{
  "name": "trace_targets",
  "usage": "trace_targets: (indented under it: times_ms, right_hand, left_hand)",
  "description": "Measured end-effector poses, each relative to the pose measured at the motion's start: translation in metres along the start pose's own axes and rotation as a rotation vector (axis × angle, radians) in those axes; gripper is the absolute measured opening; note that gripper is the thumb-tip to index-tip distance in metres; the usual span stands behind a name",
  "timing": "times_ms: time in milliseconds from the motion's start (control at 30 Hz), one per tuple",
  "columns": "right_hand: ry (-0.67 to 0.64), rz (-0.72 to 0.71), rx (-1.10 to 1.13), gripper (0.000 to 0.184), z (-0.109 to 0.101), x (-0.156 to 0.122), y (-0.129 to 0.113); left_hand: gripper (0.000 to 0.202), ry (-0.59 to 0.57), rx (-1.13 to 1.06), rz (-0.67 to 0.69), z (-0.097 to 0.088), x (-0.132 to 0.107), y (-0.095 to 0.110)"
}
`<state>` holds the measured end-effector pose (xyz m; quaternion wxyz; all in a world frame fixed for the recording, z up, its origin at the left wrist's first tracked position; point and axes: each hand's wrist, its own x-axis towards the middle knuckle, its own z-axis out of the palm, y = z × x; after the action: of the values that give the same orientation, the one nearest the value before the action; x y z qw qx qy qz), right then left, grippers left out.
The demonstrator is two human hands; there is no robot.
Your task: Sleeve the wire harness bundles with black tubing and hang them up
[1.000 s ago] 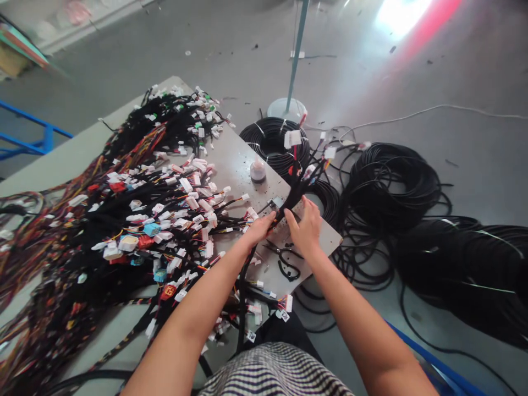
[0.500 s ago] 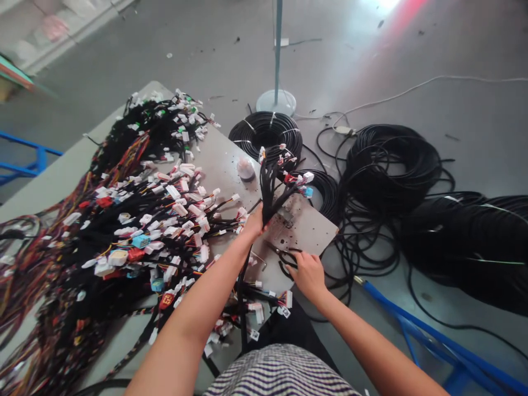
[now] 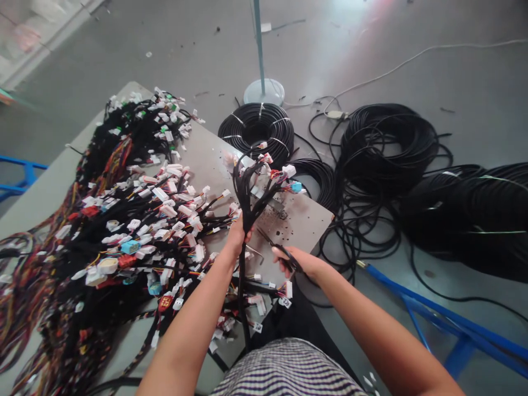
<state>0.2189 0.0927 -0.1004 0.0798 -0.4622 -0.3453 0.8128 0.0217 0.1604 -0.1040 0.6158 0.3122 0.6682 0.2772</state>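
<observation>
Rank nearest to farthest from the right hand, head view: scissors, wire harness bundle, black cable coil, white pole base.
1. Black-handled scissors: in the right hand.
2. Wire harness bundle: gripped in the left hand.
3. Black cable coil: on the floor.
4. White pole base: floor, past the coil.

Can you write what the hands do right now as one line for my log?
left hand: grips wire harness bundle | right hand: holds black-handled scissors | below: metal plate

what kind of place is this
Probably a wire-harness workshop or small factory. A workbench is heaped with wiring harnesses ending in plastic connectors, and coils of black cable lie on the bare grey floor.
</observation>
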Motion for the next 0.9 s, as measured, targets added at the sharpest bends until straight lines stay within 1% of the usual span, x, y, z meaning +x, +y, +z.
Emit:
trace_targets:
  times_ms: [100,233,333,433,500,567,633,667,700,733,767,800,867,900]
  right_hand:
    - [-0.016,-0.007,0.023,0.072,-0.005,0.015,-0.014]
    - [-0.031,0.043,-0.042,0.07,-0.013,0.027,-0.036]
    - [-0.017,0.101,-0.1,0.066,-0.018,0.03,-0.055]
    - [0.037,0.118,-0.174,0.057,-0.018,0.028,-0.066]
    - [0.059,0.126,-0.244,0.053,-0.017,0.026,-0.064]
    - [0.105,0.155,-0.409,0.052,-0.016,0.023,-0.057]
    - [0.199,0.18,-0.684,0.048,-0.016,0.018,-0.047]
    - [0.252,0.165,-0.816,0.043,-0.017,0.015,-0.042]
    - [0.297,0.121,-0.902,0.038,-0.018,0.01,-0.039]
    - [0.325,0.05,-0.913,0.035,-0.019,0.005,-0.037]
    - [0.337,-0.04,-0.838,0.035,-0.02,0.0,-0.036]
    - [0.336,-0.14,-0.688,0.039,-0.021,-0.006,-0.037]
    - [0.308,-0.319,-0.281,0.054,-0.02,-0.018,-0.043]
    - [0.277,-0.382,-0.098,0.06,-0.019,-0.023,-0.049]
  left_hand:
    - [0.067,-0.003,-0.065,0.023,-0.001,-0.002,-0.005]
    - [0.07,0.001,-0.047,0.022,-0.001,-0.002,-0.007]
    - [0.072,0.016,-0.008,0.019,-0.001,-0.002,-0.006]
    - [0.073,0.071,0.053,0.018,-0.001,-0.003,-0.002]
    - [0.074,0.116,0.111,0.014,0.0,-0.006,0.003]
    - [0.075,0.127,0.162,0.017,0.001,-0.012,0.009]
    - [0.076,0.075,0.179,0.04,0.003,-0.021,0.015]
    - [0.077,0.03,0.167,0.057,0.005,-0.027,0.017]
    - [0.077,-0.023,0.142,0.078,0.007,-0.034,0.019]
    - [0.076,-0.085,0.11,0.098,0.009,-0.042,0.021]
    - [0.075,-0.148,0.075,0.113,0.012,-0.05,0.022]
    - [0.073,-0.209,0.037,0.118,0.015,-0.059,0.023]
    - [0.07,-0.339,-0.034,0.097,0.023,-0.074,0.026]
    - [0.069,-0.412,-0.06,0.07,0.028,-0.08,0.027]
